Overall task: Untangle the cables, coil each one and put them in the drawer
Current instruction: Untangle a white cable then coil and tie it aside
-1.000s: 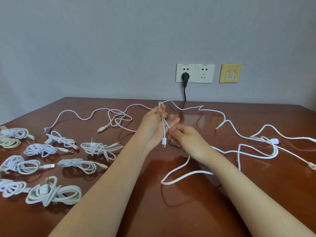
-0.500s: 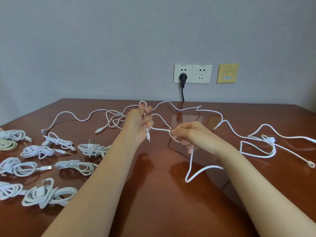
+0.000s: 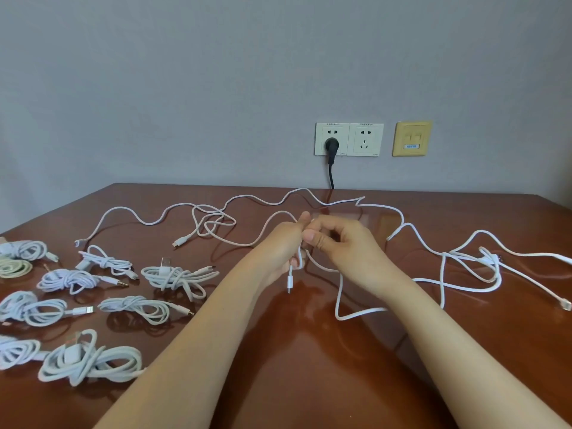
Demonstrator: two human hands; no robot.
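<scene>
Two hands meet above a glossy brown table [image 3: 309, 360]: the left hand [image 3: 280, 249] curls round a thin white cable [image 3: 340, 300], its small connector [image 3: 290, 280] dangling just below the fist, while the right hand [image 3: 346, 243] pinches the same cable beside the left thumb. From the hands the cable drops to the tabletop in a slack loop and trails right towards a loose tangle [image 3: 483, 267]. Coiled white bundles [image 3: 173, 275] lie in rows at the left.
</scene>
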